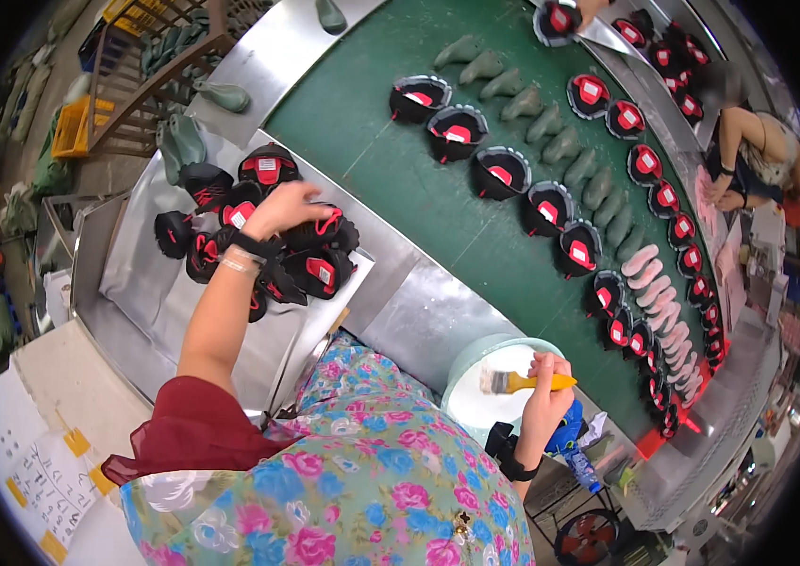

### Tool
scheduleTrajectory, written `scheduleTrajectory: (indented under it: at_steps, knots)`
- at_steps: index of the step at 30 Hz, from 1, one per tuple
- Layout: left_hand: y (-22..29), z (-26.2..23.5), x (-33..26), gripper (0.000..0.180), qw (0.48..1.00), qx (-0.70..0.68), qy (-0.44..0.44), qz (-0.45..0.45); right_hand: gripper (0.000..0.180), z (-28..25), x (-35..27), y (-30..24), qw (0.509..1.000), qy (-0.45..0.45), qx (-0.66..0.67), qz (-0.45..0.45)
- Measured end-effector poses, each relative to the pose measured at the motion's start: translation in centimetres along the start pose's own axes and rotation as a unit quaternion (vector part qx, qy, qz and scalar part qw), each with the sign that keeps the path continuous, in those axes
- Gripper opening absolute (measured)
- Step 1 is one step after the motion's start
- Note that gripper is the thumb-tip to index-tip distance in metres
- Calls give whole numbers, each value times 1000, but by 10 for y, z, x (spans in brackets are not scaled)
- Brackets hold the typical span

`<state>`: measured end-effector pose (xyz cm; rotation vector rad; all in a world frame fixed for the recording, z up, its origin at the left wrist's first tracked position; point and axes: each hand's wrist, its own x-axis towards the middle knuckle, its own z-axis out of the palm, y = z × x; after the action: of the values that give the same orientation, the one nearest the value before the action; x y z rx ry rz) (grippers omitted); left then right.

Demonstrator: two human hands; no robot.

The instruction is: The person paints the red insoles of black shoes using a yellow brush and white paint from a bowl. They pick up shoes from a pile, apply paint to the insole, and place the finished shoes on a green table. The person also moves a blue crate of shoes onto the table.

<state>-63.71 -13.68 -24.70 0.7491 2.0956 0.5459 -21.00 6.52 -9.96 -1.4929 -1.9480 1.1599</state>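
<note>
The right hand is closed on the handle of a brush, fingers curled around it. The brush is flat, with a yellow handle and pale bristles directed to the left. It is located over a tub with a pale green rim, which contains a white liquid. Contact between bristles and liquid cannot be determined.

The left hand is partly open, fingers bent, positioned at the upper right of a heap of uppers. Whether it grips one cannot be determined. The uppers are black with red trim; several show a red inner face bearing a white label. They lie at mixed angles, some overlapping, on a metal tray to the left of the belt.

The belt is green and carries parallel rows. The nearer row consists of further black uppers, openings up, with grey edges and red inner faces. Next to it lie dull green lasts, followed toward the lower right by pink soles. Another row of uppers follows the far edge. Beyond that edge, at the right, is a co-worker.
</note>
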Motion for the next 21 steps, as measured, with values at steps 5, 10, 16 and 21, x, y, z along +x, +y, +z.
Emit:
scheduleTrajectory:
  at_steps: [5, 10, 16, 21]
  knots:
    - [-40, 33, -28, 96, 987, 144, 7, -69, 33, 21, 1, -15, 993, -86, 58, 61]
    - [-20, 47, -13, 103, 954, 288, 64, 57, 37, 27, -3, -27, 994, -109, 21, 12]
    - [-10, 30, 7, 66, 987, 10, 129, 100, 37, 18, -20, -19, 994, -101, 48, 19]
    - [70, 18, -53, 51, 922, -299, 206, 138, 33, 26, -17, -25, 993, -112, 20, -8]
